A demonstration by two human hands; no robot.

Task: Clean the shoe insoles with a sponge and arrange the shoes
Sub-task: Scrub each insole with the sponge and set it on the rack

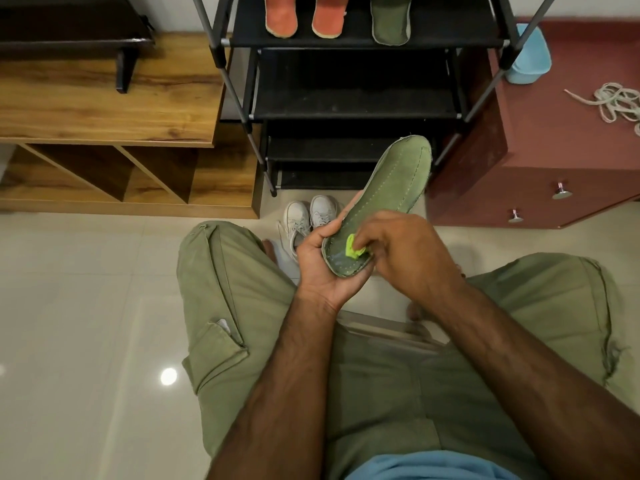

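One pair of knees in olive trousers (221, 306) frames the nearest ground, with a broad stretch of pale floor tile (86, 323) out to the left.

Between the knees are two hands and one green insole (388, 188). The left hand (318, 261) cups the insole's heel end from beneath, fingers curled up round its left edge. The right hand (405, 251) comes from the right, its fingertips bunched and pinching one yellow-green sponge (353, 247) down onto the heel area. The insole slants up and away to the right. Its toe end hangs before the lower tiers of the shoe rack (346, 98), close to the rack's right post.

Just beyond the left hand, two white shoes (310, 220) stand side by side on the narrow strip of floor at the rack's foot, partly hidden by the hand.

The rack stands between a wooden unit (104, 109) on the left and a maroon cabinet (554, 150) on the right, both close against its posts. The cabinet shows two knobs.

On the farthest shelf in view lie three more insoles, toes pointing near: two orange insoles (281, 19) at left and a second green insole (390, 22) at right, near the shelf's front edge. On the cabinet top are one blue container (528, 57) and a tangle of white cord (620, 102).
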